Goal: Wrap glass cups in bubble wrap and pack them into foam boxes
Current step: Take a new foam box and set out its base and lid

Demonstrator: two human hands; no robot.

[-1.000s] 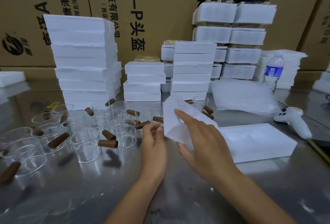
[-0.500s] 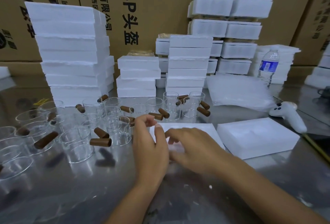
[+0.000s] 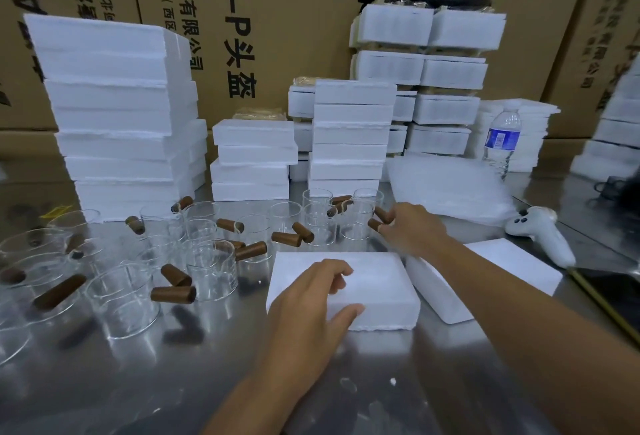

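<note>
Box (image 3: 377, 282) is closed now under my left hand (image 3: 311, 299), fingers loosely bent on top. Right hand (image 3: 412, 226) has left it for a cup (image 3: 358, 226) just ahead, at its handle (image 3: 375, 225); grip too blurred to tell. Next cup's turn, I reckon.

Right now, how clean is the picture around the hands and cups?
Head view: right hand smeared by motion at a cup handle, grip unreadable; steel table glares and mirrors under the glass cups; wide-angle lens bows the left foam stack.
</note>
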